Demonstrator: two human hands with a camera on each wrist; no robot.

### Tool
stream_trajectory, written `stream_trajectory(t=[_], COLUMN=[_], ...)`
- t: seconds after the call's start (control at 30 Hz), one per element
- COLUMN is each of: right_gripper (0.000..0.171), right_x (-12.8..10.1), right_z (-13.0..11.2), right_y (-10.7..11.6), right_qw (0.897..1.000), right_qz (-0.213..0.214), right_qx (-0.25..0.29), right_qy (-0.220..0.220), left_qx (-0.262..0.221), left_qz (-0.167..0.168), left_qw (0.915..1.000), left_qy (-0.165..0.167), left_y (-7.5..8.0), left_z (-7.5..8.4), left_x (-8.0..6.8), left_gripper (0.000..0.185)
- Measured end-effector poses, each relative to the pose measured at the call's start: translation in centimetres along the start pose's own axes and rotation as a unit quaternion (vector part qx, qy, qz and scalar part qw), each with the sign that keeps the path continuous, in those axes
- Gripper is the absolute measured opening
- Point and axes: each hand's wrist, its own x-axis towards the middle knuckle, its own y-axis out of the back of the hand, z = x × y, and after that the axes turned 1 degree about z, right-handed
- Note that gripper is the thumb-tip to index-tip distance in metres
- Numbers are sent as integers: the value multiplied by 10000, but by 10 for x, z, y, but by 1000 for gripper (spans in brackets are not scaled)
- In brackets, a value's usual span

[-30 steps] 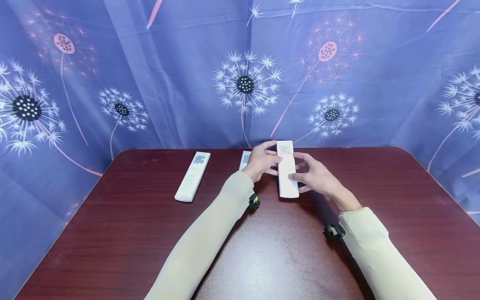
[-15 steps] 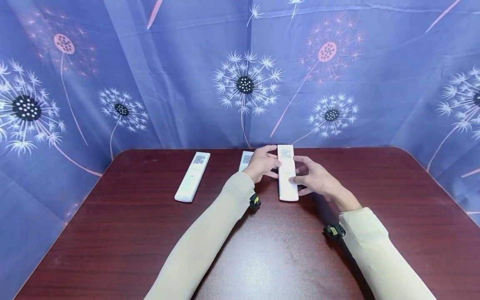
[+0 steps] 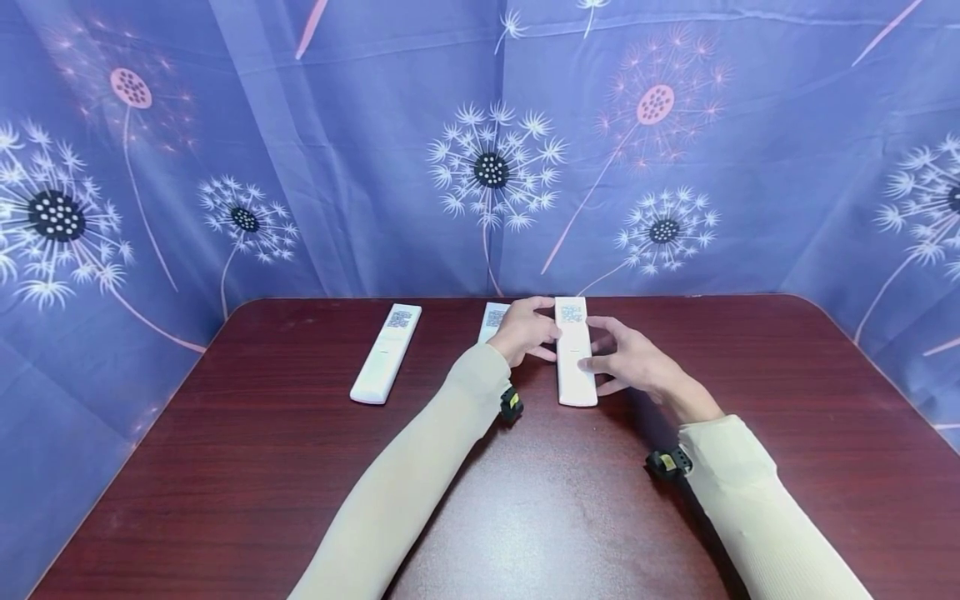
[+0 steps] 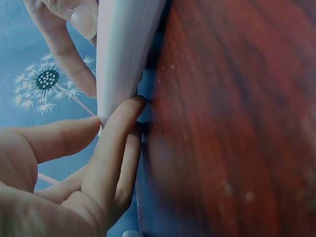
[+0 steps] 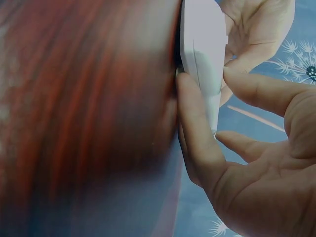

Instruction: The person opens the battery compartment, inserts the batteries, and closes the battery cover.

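While both hands are pinching the white remote (image 3: 575, 353) at mid-table, left hand (image 3: 525, 330) on its left edge and right hand (image 3: 628, 360) on its right, a second remote (image 3: 491, 321) is sitting half hidden behind the left hand. A third one (image 3: 386, 352) is lying well apart to the left. The labels are looking like QR codes, too blurry to read. Table (image 3: 225, 467) room is showing on both sides.

Makeshift recording booth — dandelion-print cloth (image 3: 360, 167) draped behind dark wooden table (image 3: 225, 467).
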Motion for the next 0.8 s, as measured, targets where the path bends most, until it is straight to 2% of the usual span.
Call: stream_trajectory(t=[0.37, 0.8], right_gripper=[84, 83], right_x=[1, 0], right_z=[2, -3], right_y=[1, -2], right_qw=[9999, 9992], right_qz=[40, 221], right_qx=[8, -121], right_qy=[-92, -302], left_qx=[-124, 4], left_qz=[-156, -179], left_qw=[9998, 9998], left_qy=[19, -61], left_y=[2, -3], left_z=[-3, -5], left_x=[2, 5], left_gripper=[62, 56])
